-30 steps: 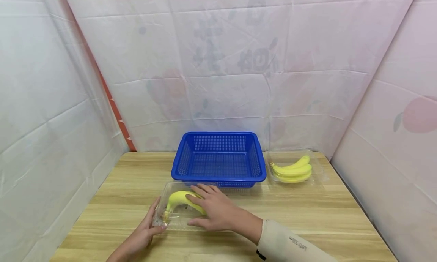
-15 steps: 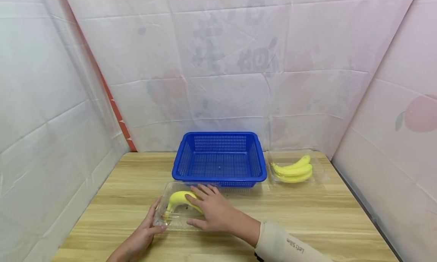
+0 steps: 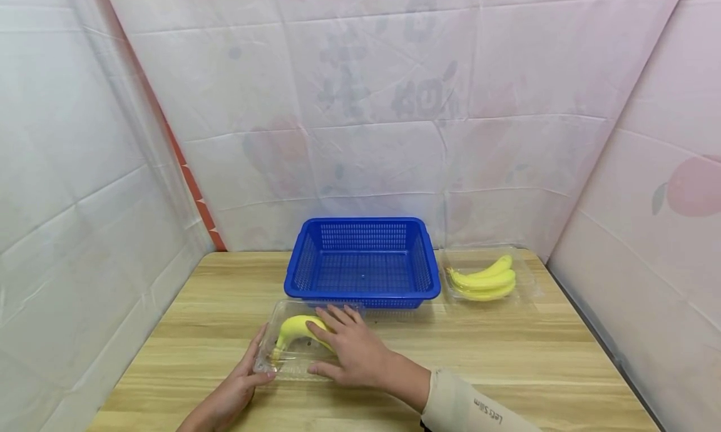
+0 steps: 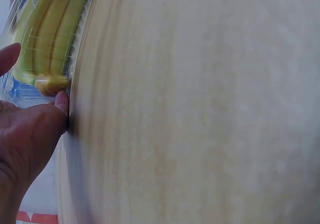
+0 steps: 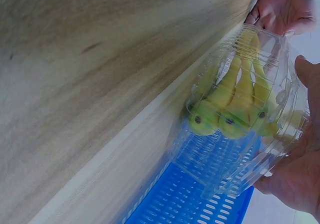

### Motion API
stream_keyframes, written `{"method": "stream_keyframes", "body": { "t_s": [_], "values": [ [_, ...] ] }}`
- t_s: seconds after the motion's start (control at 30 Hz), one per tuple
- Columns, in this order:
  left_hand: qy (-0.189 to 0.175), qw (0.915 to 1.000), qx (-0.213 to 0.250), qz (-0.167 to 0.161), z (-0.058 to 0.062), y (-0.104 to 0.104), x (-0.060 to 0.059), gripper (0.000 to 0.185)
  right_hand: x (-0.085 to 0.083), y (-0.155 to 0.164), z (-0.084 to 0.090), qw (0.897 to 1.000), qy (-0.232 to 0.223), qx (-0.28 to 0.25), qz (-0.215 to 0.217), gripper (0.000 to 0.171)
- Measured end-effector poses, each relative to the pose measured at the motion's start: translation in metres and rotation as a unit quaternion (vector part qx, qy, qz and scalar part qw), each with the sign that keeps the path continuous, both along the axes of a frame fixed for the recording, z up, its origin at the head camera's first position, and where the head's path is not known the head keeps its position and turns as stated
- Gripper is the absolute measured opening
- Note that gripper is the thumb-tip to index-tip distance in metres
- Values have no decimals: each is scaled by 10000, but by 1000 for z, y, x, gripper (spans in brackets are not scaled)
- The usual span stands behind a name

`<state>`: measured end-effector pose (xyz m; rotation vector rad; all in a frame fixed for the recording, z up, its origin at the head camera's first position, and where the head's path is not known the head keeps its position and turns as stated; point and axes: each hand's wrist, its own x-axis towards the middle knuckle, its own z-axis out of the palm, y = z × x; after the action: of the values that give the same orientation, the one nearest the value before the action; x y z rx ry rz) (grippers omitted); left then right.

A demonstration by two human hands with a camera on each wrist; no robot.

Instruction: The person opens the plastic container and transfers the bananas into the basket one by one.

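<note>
A clear plastic clamshell box [image 3: 298,368] lies on the wooden table with a bunch of yellow bananas [image 3: 295,326] inside. My left hand [image 3: 233,389] holds the box's left end, thumb at the near corner and fingers along the side. My right hand [image 3: 356,358] rests on the lid, fingers spread, covering the box's right part in the head view. In the right wrist view the bananas [image 5: 235,102] point their dark tips toward the right hand. Their stem end [image 4: 52,83] lies near the left hand's fingers in the left wrist view.
Just behind the box stands a blue plastic basket [image 3: 362,293] with slotted walls and nothing in it. At the back right is another clear box [image 3: 525,287] holding bananas [image 3: 485,283]. White printed sheets [image 3: 372,156] enclose the table [image 3: 541,357] at the back and sides.
</note>
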<state>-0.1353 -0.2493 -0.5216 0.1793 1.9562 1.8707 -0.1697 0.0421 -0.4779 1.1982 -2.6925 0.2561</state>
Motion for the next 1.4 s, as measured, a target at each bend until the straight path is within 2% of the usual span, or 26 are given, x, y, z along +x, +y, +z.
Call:
{"method": "stream_keyframes", "body": {
  "t_s": [0.37,0.73,1.0,1.23,1.4],
  "values": [
    [5,9999,90,-62,0,1,0,100,0,-1,1,9997,-171,103,-112,72],
    [24,9999,98,-32,-1,1,-1,100,0,-4,0,9998,112,79,-126,71],
    [56,9998,178,-87,-2,0,0,99,1,-9,1,9993,105,176,-313,75],
    [145,9995,249,-114,-2,2,1,99,4,-17,-3,9971,485,150,-565,75],
    [137,9996,230,-79,-2,2,0,99,4,-19,-4,9962,600,150,-614,72]
  ]
}}
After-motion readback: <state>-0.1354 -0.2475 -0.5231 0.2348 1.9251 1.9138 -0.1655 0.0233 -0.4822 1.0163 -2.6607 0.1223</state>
